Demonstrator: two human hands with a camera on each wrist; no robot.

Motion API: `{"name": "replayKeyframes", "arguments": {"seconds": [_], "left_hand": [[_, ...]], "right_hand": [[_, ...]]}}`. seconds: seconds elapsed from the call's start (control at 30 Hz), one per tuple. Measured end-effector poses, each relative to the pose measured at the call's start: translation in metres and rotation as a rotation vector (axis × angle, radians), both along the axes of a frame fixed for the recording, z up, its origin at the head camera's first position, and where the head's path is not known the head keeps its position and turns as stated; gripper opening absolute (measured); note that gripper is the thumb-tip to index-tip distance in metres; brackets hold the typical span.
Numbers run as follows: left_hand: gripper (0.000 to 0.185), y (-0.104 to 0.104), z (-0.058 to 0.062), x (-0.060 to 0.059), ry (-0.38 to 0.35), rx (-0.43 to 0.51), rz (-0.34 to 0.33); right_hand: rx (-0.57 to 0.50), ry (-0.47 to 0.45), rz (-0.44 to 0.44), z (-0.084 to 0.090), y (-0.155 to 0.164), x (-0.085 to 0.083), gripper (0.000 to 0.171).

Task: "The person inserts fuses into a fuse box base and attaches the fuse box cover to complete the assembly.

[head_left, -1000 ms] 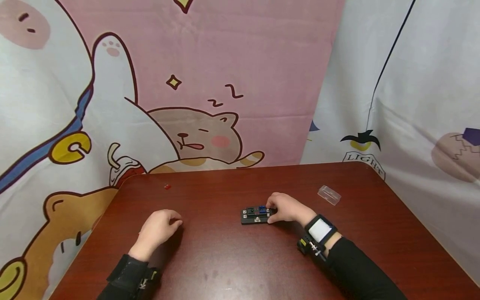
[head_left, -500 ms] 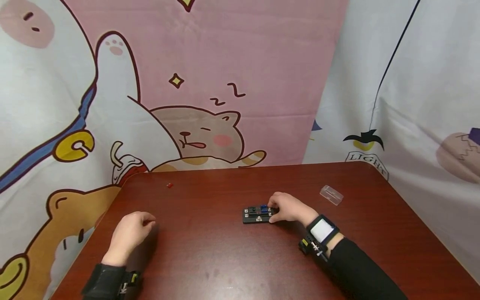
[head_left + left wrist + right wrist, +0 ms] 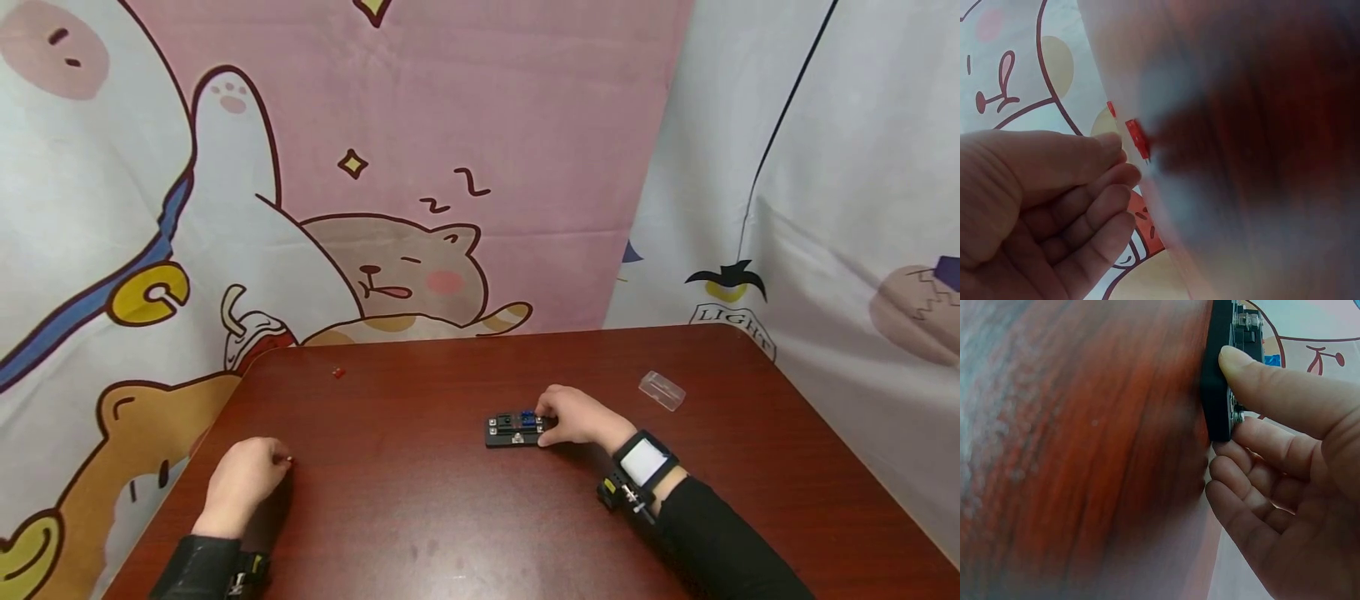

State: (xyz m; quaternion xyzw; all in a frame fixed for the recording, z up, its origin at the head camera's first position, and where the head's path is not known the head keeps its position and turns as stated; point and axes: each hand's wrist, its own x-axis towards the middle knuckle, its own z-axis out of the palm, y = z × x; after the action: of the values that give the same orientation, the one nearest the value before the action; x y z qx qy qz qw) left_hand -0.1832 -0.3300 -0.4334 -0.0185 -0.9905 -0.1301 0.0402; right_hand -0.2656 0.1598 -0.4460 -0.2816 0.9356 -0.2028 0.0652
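A black fuse block (image 3: 510, 429) (image 3: 1217, 394) lies on the dark red table (image 3: 450, 517), with a blue fuse (image 3: 528, 417) seated in it. My right hand (image 3: 573, 415) (image 3: 1235, 406) grips the block's right end, thumb on one side and fingers curled round the other. Far to the left, near the table's left edge, my left hand (image 3: 273, 465) (image 3: 1119, 153) has curled fingers and pinches a small red fuse (image 3: 1137, 139) at its fingertips, low against the tabletop. The fuse's metal prong points away from the fingers.
A second small red piece (image 3: 338, 372) lies at the back left of the table. A clear plastic cover (image 3: 662, 390) sits at the back right. Cartoon-print cloth hangs behind and beside the table.
My left hand has moved left and toward me, from the table's middle to near its left edge. The right hand and the fuse block have stayed put.
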Motion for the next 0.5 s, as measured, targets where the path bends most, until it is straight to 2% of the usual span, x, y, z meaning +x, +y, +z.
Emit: {"name": "replayKeyframes", "arguments": {"seconds": [0.27,0.5], "left_hand": [[0.002,0.006,-0.001,-0.003,-0.004,-0.022,-0.02],[0.016,0.012,-0.001,-0.004,0.044,-0.084,-0.043]], "right_hand": [[-0.006,0.011,0.024,0.0,0.002,-0.001,0.036],[-0.004,0.001,0.016,0.001,0.002,0.0,0.035]]}}
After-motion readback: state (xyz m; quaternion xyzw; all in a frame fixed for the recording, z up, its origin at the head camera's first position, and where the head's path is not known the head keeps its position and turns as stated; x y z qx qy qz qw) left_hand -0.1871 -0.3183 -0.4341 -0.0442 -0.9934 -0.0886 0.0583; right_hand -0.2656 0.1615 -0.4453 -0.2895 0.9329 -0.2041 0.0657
